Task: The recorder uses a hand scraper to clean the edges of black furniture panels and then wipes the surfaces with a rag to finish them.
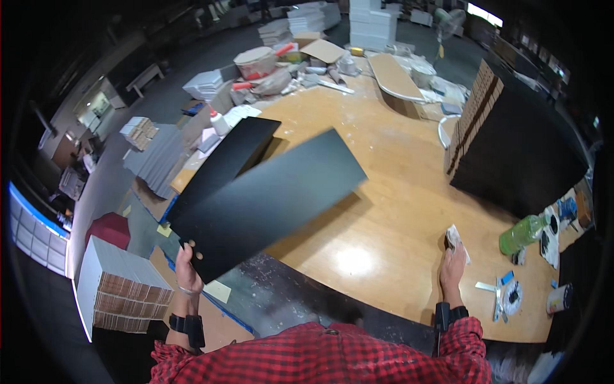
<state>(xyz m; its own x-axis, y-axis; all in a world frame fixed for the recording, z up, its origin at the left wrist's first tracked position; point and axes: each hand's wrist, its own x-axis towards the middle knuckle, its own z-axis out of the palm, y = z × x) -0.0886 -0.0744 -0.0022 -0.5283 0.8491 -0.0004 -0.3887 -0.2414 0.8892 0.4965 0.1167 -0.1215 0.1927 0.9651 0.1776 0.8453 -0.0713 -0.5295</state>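
My left hand grips the near corner of a long black panel and holds it up tilted above the wooden table. A second black panel lies under it at the table's left edge. Resting on the table at the right, my right hand is closed on a white crumpled cloth.
A tall stack of black-faced boards stands at the right. A green bottle, a can and small tools lie at the near right. A glue bottle, clutter and white board stacks fill the far and left sides.
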